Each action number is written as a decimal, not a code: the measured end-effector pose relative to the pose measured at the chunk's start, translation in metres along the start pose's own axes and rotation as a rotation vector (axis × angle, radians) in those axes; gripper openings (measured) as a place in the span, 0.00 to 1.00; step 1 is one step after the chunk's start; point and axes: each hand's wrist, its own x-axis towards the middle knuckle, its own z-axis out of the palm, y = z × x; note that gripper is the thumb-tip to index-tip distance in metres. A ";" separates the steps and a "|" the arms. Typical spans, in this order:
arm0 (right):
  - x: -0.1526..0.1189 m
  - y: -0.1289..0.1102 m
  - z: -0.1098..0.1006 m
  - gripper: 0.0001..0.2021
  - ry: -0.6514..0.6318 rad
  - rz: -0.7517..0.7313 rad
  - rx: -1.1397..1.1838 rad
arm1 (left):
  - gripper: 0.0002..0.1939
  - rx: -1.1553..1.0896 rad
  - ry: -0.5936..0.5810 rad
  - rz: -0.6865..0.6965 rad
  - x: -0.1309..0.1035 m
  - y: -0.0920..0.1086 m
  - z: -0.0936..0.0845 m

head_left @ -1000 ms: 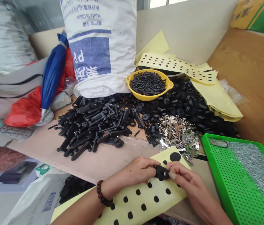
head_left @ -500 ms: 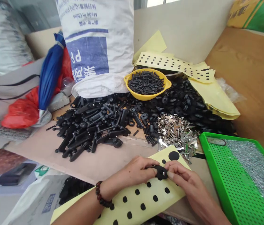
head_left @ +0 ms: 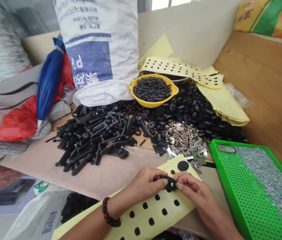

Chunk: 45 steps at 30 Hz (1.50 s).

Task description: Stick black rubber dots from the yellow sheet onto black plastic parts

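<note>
Between both hands is a small round black plastic part (head_left: 171,184) with a shiny metal bit at its centre. My left hand (head_left: 147,181), below a beaded bracelet, grips its left side with thumb and fingers. Thumb and fingertips of my right hand (head_left: 193,188) close on its right edge. Under the hands lies a yellow sheet (head_left: 164,221) carrying rows of black stickers, a large round one (head_left: 183,165) near its far end. A pile of small metal clips (head_left: 184,140) lies just beyond the sheet.
A green perforated tray (head_left: 241,186) with tiny metal pieces stands at right. Black plastic arms (head_left: 93,136) are heaped at left, black discs (head_left: 196,110) behind. A yellow basket (head_left: 153,105) of black ribbed pieces, a white sack (head_left: 100,50) and a blue umbrella (head_left: 49,78) stand farther back.
The whole view has shifted slightly, so things appear a little farther left. Both hands keep their hold on the black part, with hardly any movement.
</note>
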 end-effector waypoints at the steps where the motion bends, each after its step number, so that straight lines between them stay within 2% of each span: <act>1: 0.000 -0.001 0.000 0.12 -0.002 0.002 -0.006 | 0.14 0.003 0.009 -0.003 0.000 -0.001 0.001; 6: 0.001 -0.003 0.000 0.11 -0.037 0.008 -0.037 | 0.13 0.071 0.006 0.014 -0.002 0.001 0.000; 10: 0.000 -0.005 0.000 0.11 -0.043 -0.007 -0.035 | 0.12 0.016 -0.166 -0.021 0.002 0.009 -0.007; 12: -0.001 -0.006 0.001 0.12 -0.049 -0.018 -0.031 | 0.13 -0.059 -0.207 -0.074 0.005 0.011 -0.008; 14: -0.002 -0.007 0.002 0.11 -0.042 -0.030 -0.032 | 0.13 -0.095 -0.177 -0.120 0.008 0.011 -0.006; 17: -0.003 -0.009 0.003 0.11 -0.015 -0.052 -0.056 | 0.12 -0.112 -0.070 -0.145 0.007 0.011 0.001; 20: -0.005 -0.011 0.003 0.12 0.009 -0.084 -0.120 | 0.15 -0.118 0.040 -0.101 0.004 0.013 0.007; 24: -0.008 -0.013 -0.001 0.12 -0.014 -0.076 -0.133 | 0.11 -0.116 0.141 -0.064 -0.001 0.018 0.011; 29: -0.015 -0.007 -0.002 0.14 -0.032 0.026 0.122 | 0.19 -0.313 0.118 -0.088 -0.002 0.015 0.013; 32: -0.020 -0.002 0.001 0.15 0.049 0.101 0.297 | 0.23 -0.445 0.169 -0.116 -0.004 0.011 0.016; 35: -0.020 -0.001 0.004 0.17 0.164 0.092 0.414 | 0.26 -0.549 0.237 -0.154 -0.010 0.013 0.017; 37: -0.017 -0.003 0.007 0.17 0.176 0.035 0.343 | 0.26 -0.587 0.248 -0.136 -0.015 0.017 0.018; 41: -0.014 -0.006 0.013 0.17 0.025 -0.138 -0.051 | 0.21 -0.622 0.203 -0.026 -0.025 0.020 0.026; 45: -0.018 0.009 0.016 0.18 -0.018 -0.231 -0.216 | 0.21 -0.520 0.236 0.027 -0.039 0.013 0.038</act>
